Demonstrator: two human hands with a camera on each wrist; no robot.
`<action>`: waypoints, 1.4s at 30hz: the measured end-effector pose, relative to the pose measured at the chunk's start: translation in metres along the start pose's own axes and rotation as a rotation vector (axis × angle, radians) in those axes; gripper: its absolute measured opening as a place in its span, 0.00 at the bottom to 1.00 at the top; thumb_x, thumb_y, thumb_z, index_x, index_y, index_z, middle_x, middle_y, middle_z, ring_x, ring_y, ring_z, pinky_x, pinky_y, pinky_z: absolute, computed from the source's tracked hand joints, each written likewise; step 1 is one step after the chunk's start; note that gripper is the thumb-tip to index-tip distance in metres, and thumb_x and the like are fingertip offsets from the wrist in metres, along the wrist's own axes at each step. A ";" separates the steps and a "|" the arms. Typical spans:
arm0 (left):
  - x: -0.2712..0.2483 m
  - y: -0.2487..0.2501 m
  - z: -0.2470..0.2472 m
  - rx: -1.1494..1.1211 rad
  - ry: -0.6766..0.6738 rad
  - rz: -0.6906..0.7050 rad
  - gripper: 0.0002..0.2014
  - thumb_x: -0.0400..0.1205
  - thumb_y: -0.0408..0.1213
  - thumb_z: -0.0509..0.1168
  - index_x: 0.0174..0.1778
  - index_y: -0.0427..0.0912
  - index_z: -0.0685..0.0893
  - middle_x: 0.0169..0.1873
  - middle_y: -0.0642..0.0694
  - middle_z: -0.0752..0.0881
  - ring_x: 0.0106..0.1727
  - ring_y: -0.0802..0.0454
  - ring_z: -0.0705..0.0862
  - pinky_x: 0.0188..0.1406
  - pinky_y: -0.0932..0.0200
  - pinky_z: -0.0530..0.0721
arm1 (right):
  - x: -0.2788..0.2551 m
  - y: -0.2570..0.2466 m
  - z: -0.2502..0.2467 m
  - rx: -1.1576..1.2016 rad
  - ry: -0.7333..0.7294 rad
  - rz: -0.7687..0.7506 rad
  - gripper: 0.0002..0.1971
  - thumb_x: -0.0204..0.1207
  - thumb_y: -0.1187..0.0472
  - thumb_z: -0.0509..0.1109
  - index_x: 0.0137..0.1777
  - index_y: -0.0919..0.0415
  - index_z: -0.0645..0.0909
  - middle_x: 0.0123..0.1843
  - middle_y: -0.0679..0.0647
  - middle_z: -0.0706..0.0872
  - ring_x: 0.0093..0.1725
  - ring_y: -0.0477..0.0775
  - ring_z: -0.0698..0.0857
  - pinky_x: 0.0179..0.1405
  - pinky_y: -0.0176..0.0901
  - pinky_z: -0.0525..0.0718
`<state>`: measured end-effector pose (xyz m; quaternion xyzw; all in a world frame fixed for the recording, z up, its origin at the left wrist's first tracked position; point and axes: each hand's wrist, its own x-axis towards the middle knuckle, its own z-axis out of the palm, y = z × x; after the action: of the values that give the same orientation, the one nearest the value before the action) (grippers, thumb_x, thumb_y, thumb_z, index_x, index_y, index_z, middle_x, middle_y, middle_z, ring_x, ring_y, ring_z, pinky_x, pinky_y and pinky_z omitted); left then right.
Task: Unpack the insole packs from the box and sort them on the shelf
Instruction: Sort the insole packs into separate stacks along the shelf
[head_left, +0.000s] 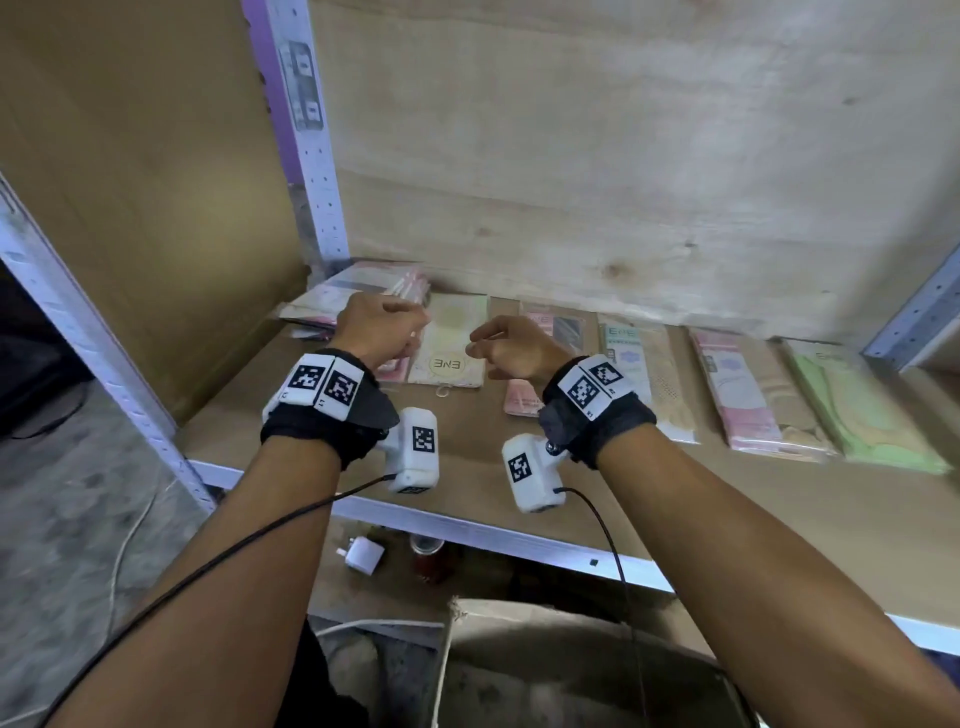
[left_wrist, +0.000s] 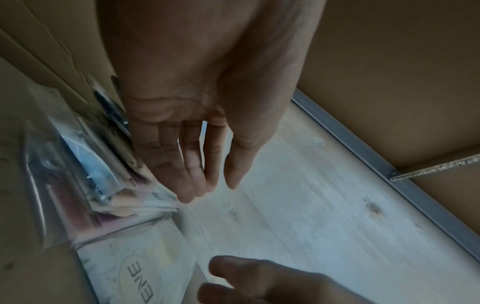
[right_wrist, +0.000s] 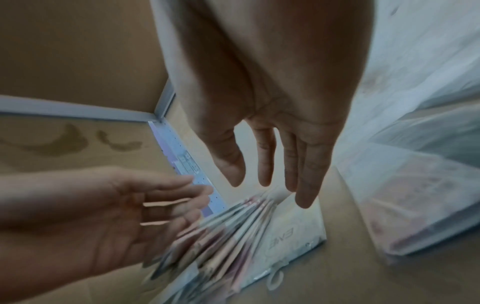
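Observation:
A stack of clear-wrapped insole packs (head_left: 358, 291) lies at the shelf's back left corner. My left hand (head_left: 395, 327) rests straight fingers against the stack's (left_wrist: 103, 174) right edge and holds nothing. Beside it lies a cream pack marked ENE (head_left: 452, 343). My right hand (head_left: 483, 348) hovers just right of that cream pack (right_wrist: 293, 232), fingers (right_wrist: 303, 185) relaxed and empty. Further right, a dark pack (head_left: 558, 330), a beige pack (head_left: 639, 374), a pink pack (head_left: 748, 395) and a green pack (head_left: 857, 410) lie in a row. No box shows.
The wooden shelf board (head_left: 467, 467) has a white metal front rail (head_left: 467, 525) and a perforated upright (head_left: 322, 171) at the back left. A brown side panel (head_left: 156, 208) closes the left. Below are a white charger (head_left: 361, 555), a jar (head_left: 428, 556) and a grey sack (head_left: 545, 665).

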<state>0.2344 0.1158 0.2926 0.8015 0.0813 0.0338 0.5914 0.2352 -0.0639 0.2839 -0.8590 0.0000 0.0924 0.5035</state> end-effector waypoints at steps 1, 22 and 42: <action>0.001 0.000 -0.002 -0.017 0.002 0.007 0.04 0.76 0.36 0.75 0.36 0.50 0.90 0.43 0.43 0.93 0.40 0.49 0.90 0.55 0.50 0.91 | 0.008 -0.002 0.004 -0.027 0.002 0.011 0.18 0.80 0.62 0.72 0.67 0.66 0.80 0.64 0.59 0.81 0.62 0.58 0.83 0.63 0.55 0.86; 0.016 0.000 -0.030 -0.083 0.005 0.025 0.03 0.77 0.34 0.72 0.38 0.46 0.88 0.38 0.45 0.91 0.32 0.52 0.86 0.52 0.48 0.90 | 0.065 0.005 0.030 0.246 0.084 0.275 0.06 0.72 0.71 0.79 0.41 0.73 0.84 0.50 0.72 0.91 0.29 0.55 0.79 0.33 0.42 0.78; -0.017 0.012 0.050 0.217 -0.281 0.218 0.19 0.84 0.55 0.66 0.60 0.46 0.89 0.52 0.51 0.89 0.52 0.53 0.85 0.41 0.67 0.79 | -0.093 0.097 -0.128 0.393 -0.051 -0.047 0.04 0.75 0.62 0.76 0.45 0.56 0.92 0.47 0.61 0.92 0.47 0.64 0.87 0.49 0.56 0.78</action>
<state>0.2260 0.0618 0.2901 0.8613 -0.0862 -0.0234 0.5001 0.1554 -0.2312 0.2761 -0.7414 -0.0149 0.1003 0.6633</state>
